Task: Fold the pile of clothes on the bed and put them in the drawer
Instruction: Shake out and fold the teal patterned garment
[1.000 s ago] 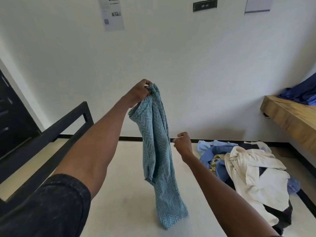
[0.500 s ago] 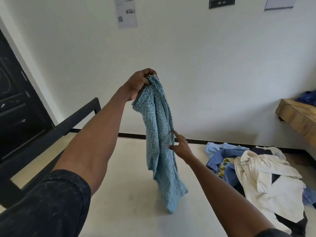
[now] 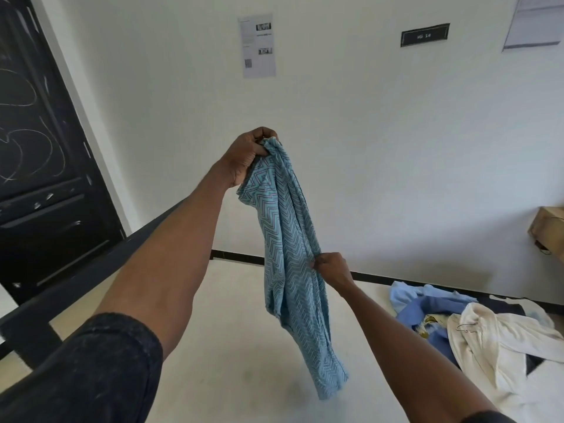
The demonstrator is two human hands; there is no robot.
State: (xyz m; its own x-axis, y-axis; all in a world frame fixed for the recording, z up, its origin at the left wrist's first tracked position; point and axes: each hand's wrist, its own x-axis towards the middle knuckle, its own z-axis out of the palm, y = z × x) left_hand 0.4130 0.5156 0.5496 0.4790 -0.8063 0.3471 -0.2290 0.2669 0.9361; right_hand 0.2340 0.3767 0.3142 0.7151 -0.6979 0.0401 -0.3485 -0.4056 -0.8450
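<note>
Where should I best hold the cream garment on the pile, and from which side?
Probably the raised fold at the near-left top of the cream garment, beside the wire hook, coming from above: there it bunches up clear of the blue clothes beneath.

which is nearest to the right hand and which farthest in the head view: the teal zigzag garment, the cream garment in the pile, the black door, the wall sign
1. teal zigzag garment: pinched by the right hand itself, at its right edge.
2. cream garment: on the pile, lower right.
3. wall sign and black door: both far off, the sign high on the wall, the door at far left; too close to call.
</note>
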